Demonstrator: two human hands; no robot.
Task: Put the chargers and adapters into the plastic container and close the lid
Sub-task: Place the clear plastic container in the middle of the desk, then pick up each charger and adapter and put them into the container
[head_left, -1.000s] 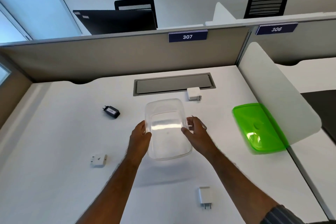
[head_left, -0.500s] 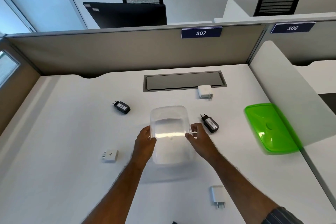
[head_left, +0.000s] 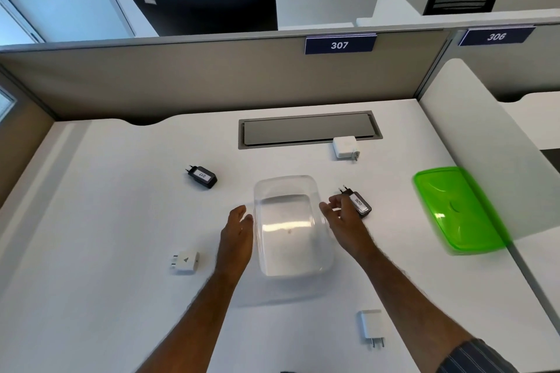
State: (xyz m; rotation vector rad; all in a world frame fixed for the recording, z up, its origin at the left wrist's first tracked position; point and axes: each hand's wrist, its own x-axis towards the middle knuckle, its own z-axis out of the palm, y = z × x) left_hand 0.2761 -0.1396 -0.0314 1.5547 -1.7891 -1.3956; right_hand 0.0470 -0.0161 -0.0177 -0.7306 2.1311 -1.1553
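A clear plastic container point(head_left: 291, 227) stands empty and uncovered in the middle of the white desk. My left hand point(head_left: 238, 233) is open just off its left wall. My right hand point(head_left: 341, 218) is open to its right, fingers spread beside a black charger labelled 026 point(head_left: 359, 203). Its green lid point(head_left: 457, 209) lies at the right by the divider. Another black charger point(head_left: 201, 176) lies at the back left. A white square adapter point(head_left: 345, 147) sits at the back, a white adapter point(head_left: 185, 260) at the left, and a white plug charger point(head_left: 372, 327) near the front.
A grey cable-tray flap point(head_left: 309, 129) is set into the desk at the back. A beige partition point(head_left: 212, 76) closes the far side and a white divider point(head_left: 497, 160) the right. A dark object pokes in at the bottom edge point(head_left: 291, 371).
Both hands held the container a second ago and set it down; now they have let go and sit just off its sides. The right hand has shifted toward the black charger 026.
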